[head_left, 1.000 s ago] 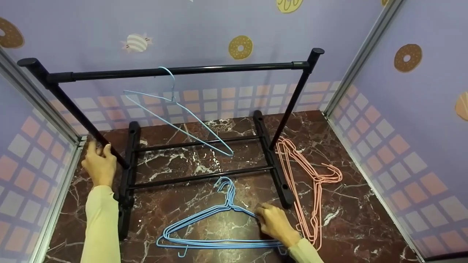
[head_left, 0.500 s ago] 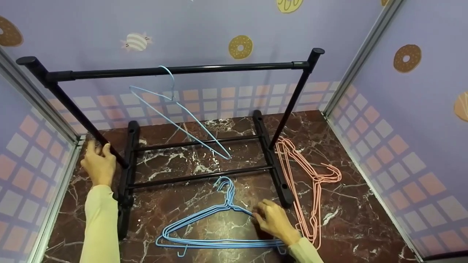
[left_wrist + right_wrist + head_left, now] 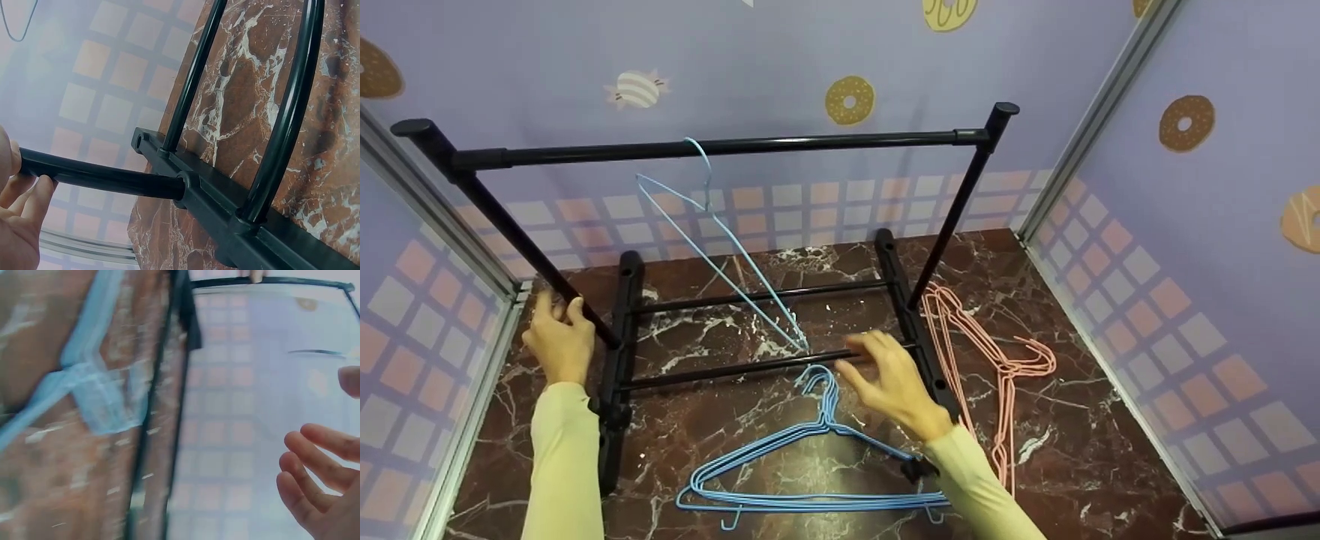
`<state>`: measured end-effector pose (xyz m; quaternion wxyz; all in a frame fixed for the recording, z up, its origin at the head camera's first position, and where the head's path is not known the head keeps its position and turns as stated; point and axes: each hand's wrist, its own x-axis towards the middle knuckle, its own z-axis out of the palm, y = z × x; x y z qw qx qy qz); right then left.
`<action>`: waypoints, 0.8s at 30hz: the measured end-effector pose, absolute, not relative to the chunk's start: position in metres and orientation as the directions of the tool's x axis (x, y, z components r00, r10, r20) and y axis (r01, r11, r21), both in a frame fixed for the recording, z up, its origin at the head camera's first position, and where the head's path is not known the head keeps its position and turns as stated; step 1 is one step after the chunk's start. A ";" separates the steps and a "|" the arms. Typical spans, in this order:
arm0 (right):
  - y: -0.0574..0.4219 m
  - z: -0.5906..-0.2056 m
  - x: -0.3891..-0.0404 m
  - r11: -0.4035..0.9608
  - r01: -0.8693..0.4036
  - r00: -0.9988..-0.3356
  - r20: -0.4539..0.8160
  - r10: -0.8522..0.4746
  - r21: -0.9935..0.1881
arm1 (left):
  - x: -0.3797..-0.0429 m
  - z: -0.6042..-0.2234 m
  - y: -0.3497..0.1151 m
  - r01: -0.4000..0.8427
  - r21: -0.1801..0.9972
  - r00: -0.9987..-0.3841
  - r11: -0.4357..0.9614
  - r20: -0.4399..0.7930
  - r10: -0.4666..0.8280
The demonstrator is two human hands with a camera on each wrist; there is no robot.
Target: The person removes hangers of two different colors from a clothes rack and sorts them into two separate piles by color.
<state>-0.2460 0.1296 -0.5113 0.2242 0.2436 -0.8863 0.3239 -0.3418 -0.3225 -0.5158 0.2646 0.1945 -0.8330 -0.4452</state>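
Note:
My left hand [image 3: 561, 341] grips the left upright post [image 3: 514, 232] of a black garment rack low down, thumb on one side and fingers on the other in the left wrist view. My right hand [image 3: 889, 382], fingers spread and holding nothing, hovers above the rack's front lower rail [image 3: 765, 366]. Below it several blue wire hangers [image 3: 810, 496] lie stacked on the floor, blurred in the right wrist view. One light-blue hanger [image 3: 708, 176] hangs by its hook from the rack's top bar [image 3: 825, 141], swung at an angle, its lower corner left of my right hand.
Several pink hangers [image 3: 1027, 368] lie on the dark marbled floor [image 3: 1080, 450], right of the rack's right foot [image 3: 911, 330]. Patterned wall panels [image 3: 780, 60] enclose the rack at the back and both sides.
My right hand has left the stacked blue hangers and risen up and away toward the rack's lower rail. The hanging hanger has swivelled on the bar. The left hand keeps its grip.

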 end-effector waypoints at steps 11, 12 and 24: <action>0.073 -0.448 -0.274 0.636 -0.633 -0.746 0.569 -0.347 -0.442 | -0.341 -0.516 -0.323 -0.087 0.851 -0.783 0.518 0.263 -0.564; 0.070 -0.445 -0.277 0.644 -0.629 -0.748 0.564 -0.348 -0.436 | -0.341 -0.516 -0.323 -0.086 0.851 -0.782 0.517 0.264 -0.564; 0.022 -0.427 -0.300 0.693 -0.585 -0.789 0.491 -0.368 -0.421 | -0.339 -0.514 -0.321 -0.094 0.849 -0.803 0.520 0.244 -0.543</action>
